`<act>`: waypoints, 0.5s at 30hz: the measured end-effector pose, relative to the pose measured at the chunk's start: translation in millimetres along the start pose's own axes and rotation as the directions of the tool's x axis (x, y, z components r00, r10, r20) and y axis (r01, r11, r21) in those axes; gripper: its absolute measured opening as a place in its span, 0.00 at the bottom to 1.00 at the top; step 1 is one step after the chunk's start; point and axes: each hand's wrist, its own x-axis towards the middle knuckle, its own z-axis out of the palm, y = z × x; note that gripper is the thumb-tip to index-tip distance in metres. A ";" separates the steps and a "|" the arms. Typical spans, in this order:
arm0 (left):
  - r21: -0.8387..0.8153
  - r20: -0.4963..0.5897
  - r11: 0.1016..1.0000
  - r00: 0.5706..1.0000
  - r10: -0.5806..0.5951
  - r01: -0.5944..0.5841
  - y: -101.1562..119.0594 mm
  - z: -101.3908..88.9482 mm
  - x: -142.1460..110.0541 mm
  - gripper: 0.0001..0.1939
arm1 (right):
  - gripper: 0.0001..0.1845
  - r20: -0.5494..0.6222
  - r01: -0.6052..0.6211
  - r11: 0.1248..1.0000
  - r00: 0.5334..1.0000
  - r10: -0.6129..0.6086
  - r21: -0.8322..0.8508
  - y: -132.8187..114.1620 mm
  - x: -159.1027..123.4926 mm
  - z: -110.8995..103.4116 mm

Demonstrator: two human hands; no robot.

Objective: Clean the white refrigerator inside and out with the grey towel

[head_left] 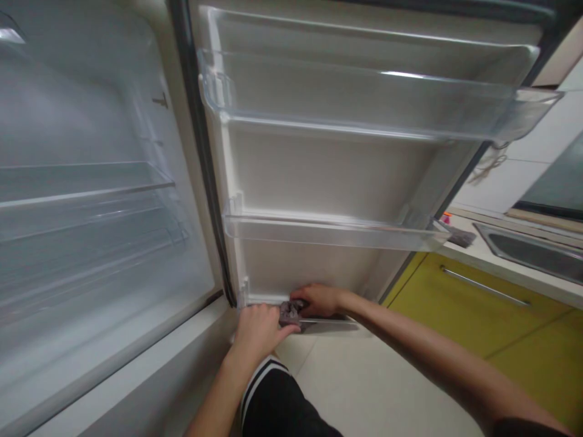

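In the head view, the lowest clear door bin [339,325] of an open fridge door [319,176] is between my hands. My left hand [257,328] is closed over the left part of its front rim, with the thumb stretched right along a crumpled grey-brown cloth [289,314]. My right hand [321,300] reaches in from the right behind the rim. Its fingers are curled on the cloth, which is bunched over the rim; part of it is hidden by the hands.
Two more clear bins, an upper bin [364,100] and a middle bin [337,230], jut from the door. Fridge shelves [86,191] stand at left. To the right are yellow cabinets [483,315], a sink [537,252] and another grey cloth [460,237] on the counter.
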 end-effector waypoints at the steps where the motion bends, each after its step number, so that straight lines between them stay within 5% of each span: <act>1: 0.007 0.003 1.000 1.000 -0.006 0.006 -0.2 -0.3 -0.1 0.35 | 0.13 -0.006 -0.014 0.999 1.000 0.014 -0.033 3.6 0.5 0.6; 6: 0.008 0.024 1.000 1.000 0.003 -0.003 -1.6 -3.5 -0.5 0.37 | 0.18 -0.039 -0.206 0.966 0.978 0.203 -0.154 24.6 -37.9 1.0; 10: -0.009 0.048 1.000 0.999 0.010 -0.010 -2.2 -6.3 -0.3 0.36 | 0.17 -0.340 -0.264 0.954 0.918 0.204 -0.143 23.3 -102.0 -1.7; 12: -0.020 0.058 1.000 0.998 0.014 -0.013 -3.0 -7.0 -0.4 0.35 | 0.09 -0.583 -0.217 0.975 0.797 0.156 -0.036 22.2 -143.9 0.1; 15: -0.020 0.071 0.999 0.997 0.027 -0.026 -4.8 -6.5 0.1 0.31 | 0.15 -0.838 -0.123 0.974 0.497 0.226 0.189 36.8 -215.4 3.7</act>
